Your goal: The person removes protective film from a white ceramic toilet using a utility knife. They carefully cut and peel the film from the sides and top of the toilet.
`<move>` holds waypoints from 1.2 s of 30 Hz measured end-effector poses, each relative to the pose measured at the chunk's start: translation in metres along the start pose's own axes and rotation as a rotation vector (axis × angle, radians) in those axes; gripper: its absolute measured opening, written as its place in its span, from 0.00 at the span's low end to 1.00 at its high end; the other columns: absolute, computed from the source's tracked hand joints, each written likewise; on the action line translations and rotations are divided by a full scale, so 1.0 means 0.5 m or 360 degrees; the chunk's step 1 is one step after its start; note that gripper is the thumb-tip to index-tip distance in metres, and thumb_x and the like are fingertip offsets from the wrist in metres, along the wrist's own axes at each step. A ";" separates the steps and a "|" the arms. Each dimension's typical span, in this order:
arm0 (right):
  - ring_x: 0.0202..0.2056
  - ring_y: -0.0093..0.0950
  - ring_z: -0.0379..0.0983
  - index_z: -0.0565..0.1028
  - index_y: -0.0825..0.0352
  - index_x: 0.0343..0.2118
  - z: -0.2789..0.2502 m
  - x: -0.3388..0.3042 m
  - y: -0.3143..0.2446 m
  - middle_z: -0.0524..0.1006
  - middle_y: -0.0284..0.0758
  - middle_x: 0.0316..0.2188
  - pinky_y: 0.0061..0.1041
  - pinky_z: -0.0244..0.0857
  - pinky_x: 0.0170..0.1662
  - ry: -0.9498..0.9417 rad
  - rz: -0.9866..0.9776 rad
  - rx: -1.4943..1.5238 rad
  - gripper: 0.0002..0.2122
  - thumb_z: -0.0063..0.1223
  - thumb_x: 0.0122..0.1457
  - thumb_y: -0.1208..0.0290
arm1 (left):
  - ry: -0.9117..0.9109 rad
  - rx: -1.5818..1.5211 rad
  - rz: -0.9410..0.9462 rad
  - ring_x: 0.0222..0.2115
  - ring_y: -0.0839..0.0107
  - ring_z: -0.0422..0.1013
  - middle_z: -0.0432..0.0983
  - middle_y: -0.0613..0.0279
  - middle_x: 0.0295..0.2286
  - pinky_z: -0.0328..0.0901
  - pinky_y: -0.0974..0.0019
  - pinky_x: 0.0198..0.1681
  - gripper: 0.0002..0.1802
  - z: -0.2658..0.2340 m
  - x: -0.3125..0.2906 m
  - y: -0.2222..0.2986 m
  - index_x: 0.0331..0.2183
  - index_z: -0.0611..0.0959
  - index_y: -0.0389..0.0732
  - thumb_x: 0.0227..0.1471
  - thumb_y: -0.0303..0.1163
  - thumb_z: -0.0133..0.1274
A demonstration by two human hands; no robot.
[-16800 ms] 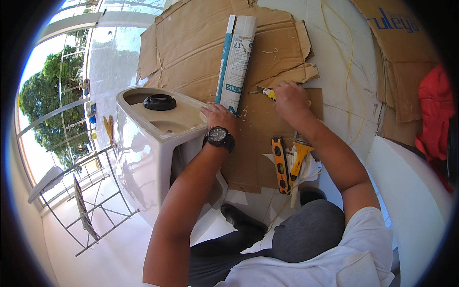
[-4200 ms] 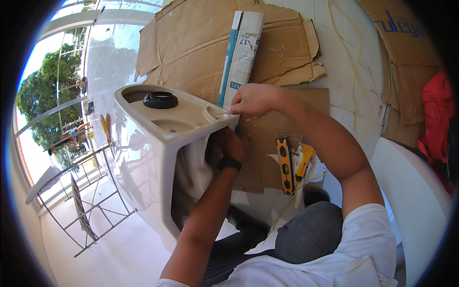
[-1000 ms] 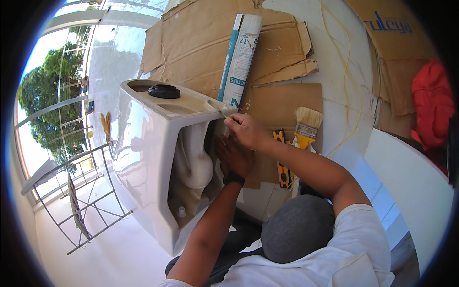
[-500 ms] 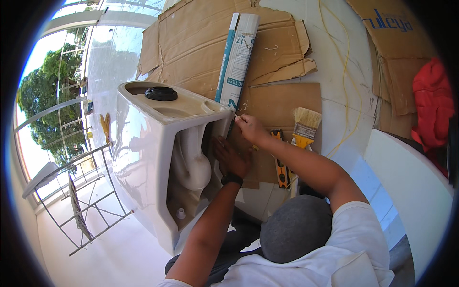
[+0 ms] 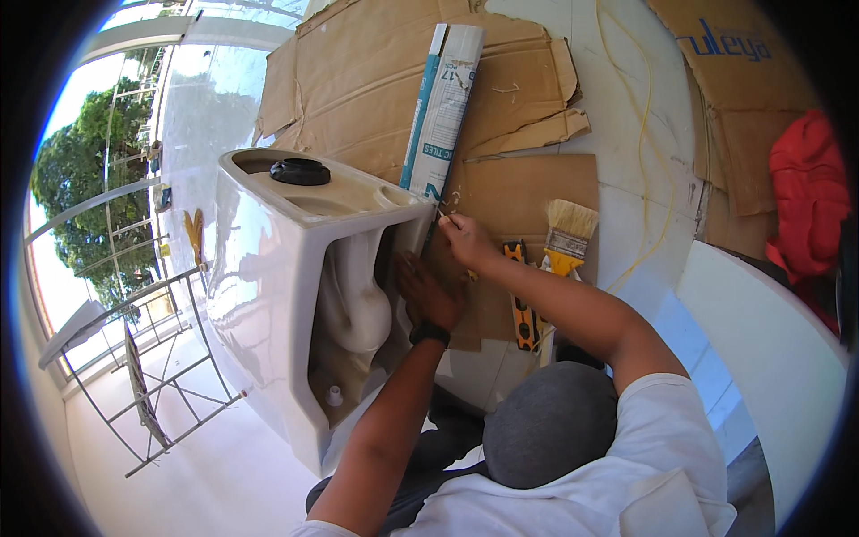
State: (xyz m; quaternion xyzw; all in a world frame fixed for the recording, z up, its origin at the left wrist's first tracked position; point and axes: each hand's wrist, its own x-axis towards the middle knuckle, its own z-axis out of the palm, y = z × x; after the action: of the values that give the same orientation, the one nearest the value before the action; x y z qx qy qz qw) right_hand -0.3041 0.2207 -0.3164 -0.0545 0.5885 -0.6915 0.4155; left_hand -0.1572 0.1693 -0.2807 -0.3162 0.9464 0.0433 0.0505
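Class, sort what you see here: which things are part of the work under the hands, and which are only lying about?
In the work:
- white toilet tipped on its side
- left hand pressed at its open back
- right hand pinching a small tool at its rim

Lying about:
- paintbrush
- yellow-black level
- long box
- cardboard sheets
- red cloth
- yellow cord

Bright daylight floods from the left, glaring on the white porcelain (image 5: 259, 268); fisheye edges bend, sharp focus.

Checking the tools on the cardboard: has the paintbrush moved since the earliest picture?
Yes. The paintbrush now lies bristles-up just right of the yellow level; earlier that spot showed no such brush.
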 end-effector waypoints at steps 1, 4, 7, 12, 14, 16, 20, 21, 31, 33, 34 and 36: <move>0.27 0.33 0.74 0.76 0.71 0.32 -0.001 0.004 0.003 0.76 0.42 0.22 0.37 0.67 0.35 -0.0007 -0.0042 0.0043 0.19 0.48 0.69 0.57 | 0.0020 -0.0015 0.0008 0.69 0.31 0.39 0.37 0.27 0.68 0.40 0.37 0.70 0.68 -0.001 0.000 0.000 0.70 0.42 0.28 0.49 0.56 0.65; 0.28 0.37 0.75 0.76 0.72 0.31 -0.014 0.014 0.006 0.76 0.46 0.23 0.39 0.67 0.36 -0.0021 -0.0012 -0.0097 0.19 0.48 0.69 0.57 | 0.0032 -0.0017 0.0021 0.69 0.31 0.39 0.37 0.27 0.68 0.40 0.36 0.70 0.68 -0.001 -0.001 -0.002 0.70 0.42 0.29 0.49 0.57 0.65; 0.29 0.40 0.75 0.76 0.73 0.31 -0.037 0.019 -0.004 0.77 0.49 0.25 0.40 0.67 0.37 -0.0114 -0.0072 -0.0210 0.20 0.48 0.69 0.56 | 0.0037 -0.0006 0.0022 0.69 0.31 0.39 0.37 0.27 0.68 0.40 0.36 0.70 0.67 -0.001 -0.001 0.000 0.70 0.42 0.30 0.50 0.57 0.64; 0.30 0.42 0.76 0.77 0.73 0.31 -0.050 0.019 -0.027 0.77 0.50 0.26 0.40 0.67 0.37 -0.0175 -0.0045 -0.0318 0.21 0.47 0.69 0.56 | 0.0011 -0.0039 -0.0031 0.68 0.31 0.41 0.39 0.27 0.68 0.40 0.35 0.69 0.67 -0.002 0.001 0.000 0.70 0.42 0.30 0.49 0.56 0.64; 0.30 0.42 0.76 0.77 0.73 0.31 -0.041 0.013 -0.025 0.77 0.49 0.26 0.40 0.67 0.37 -0.0131 -0.0116 -0.0350 0.21 0.47 0.69 0.56 | 0.0010 -0.0048 -0.0034 0.68 0.32 0.42 0.40 0.27 0.68 0.41 0.35 0.69 0.67 -0.001 0.005 -0.002 0.70 0.44 0.30 0.48 0.55 0.65; 0.30 0.40 0.77 0.77 0.73 0.32 -0.031 0.004 -0.016 0.77 0.48 0.25 0.40 0.67 0.37 -0.0120 -0.0182 -0.0184 0.20 0.47 0.69 0.56 | -0.0049 -0.0045 -0.0051 0.68 0.32 0.42 0.42 0.27 0.67 0.41 0.35 0.69 0.66 0.000 0.006 -0.002 0.69 0.45 0.29 0.46 0.53 0.66; 0.31 0.35 0.78 0.77 0.72 0.35 -0.027 -0.010 -0.008 0.77 0.44 0.24 0.37 0.68 0.38 0.0024 0.0169 -0.0306 0.19 0.48 0.69 0.56 | 0.0058 -0.0042 -0.0016 0.68 0.33 0.43 0.43 0.26 0.67 0.42 0.37 0.70 0.65 0.000 0.001 0.002 0.68 0.48 0.27 0.45 0.49 0.68; 0.30 0.33 0.78 0.76 0.72 0.36 -0.031 -0.012 -0.016 0.77 0.42 0.24 0.36 0.69 0.36 -0.0049 0.0079 -0.0197 0.18 0.49 0.68 0.57 | 0.0039 -0.0042 -0.0013 0.68 0.32 0.43 0.44 0.26 0.67 0.42 0.38 0.70 0.65 -0.005 0.002 0.005 0.68 0.48 0.27 0.44 0.48 0.68; 0.21 0.26 0.75 0.74 0.71 0.43 -0.111 -0.053 -0.296 0.78 0.37 0.28 0.29 0.70 0.25 -0.0092 0.0201 -0.0299 0.14 0.52 0.66 0.63 | -0.0913 -0.0536 0.0114 0.55 0.45 0.68 0.77 0.50 0.45 0.62 0.46 0.58 0.18 -0.286 0.034 0.078 0.42 0.82 0.34 0.51 0.34 0.62; 0.22 0.27 0.76 0.76 0.72 0.43 -0.116 -0.035 -0.348 0.79 0.38 0.29 0.31 0.72 0.27 -0.0139 -0.0070 -0.0580 0.14 0.52 0.65 0.63 | -0.0529 -0.0341 0.0498 0.49 0.51 0.72 0.78 0.58 0.37 0.66 0.49 0.52 0.09 -0.385 0.039 0.097 0.32 0.83 0.38 0.51 0.33 0.62; 0.23 0.28 0.77 0.77 0.73 0.42 -0.114 -0.015 -0.374 0.79 0.38 0.28 0.32 0.73 0.29 -0.0165 -0.0274 -0.0792 0.14 0.53 0.65 0.64 | -0.0254 -0.0266 0.0713 0.46 0.54 0.74 0.79 0.61 0.32 0.67 0.51 0.50 0.07 -0.431 0.049 0.103 0.26 0.83 0.40 0.50 0.32 0.62; 0.25 0.31 0.79 0.79 0.75 0.40 -0.107 0.024 -0.417 0.80 0.39 0.27 0.34 0.74 0.31 -0.0295 -0.0409 -0.1294 0.14 0.53 0.64 0.66 | 0.0151 0.0105 0.1046 0.48 0.58 0.73 0.79 0.60 0.36 0.65 0.55 0.54 0.07 -0.509 0.103 0.100 0.31 0.86 0.42 0.48 0.33 0.63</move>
State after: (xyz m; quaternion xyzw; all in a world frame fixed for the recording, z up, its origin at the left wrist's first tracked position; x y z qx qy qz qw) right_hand -0.4485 0.2463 -0.1586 -0.3484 0.7614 -0.4418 0.3219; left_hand -0.2454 0.1495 -0.0323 0.0061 0.9999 0.0119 -0.0001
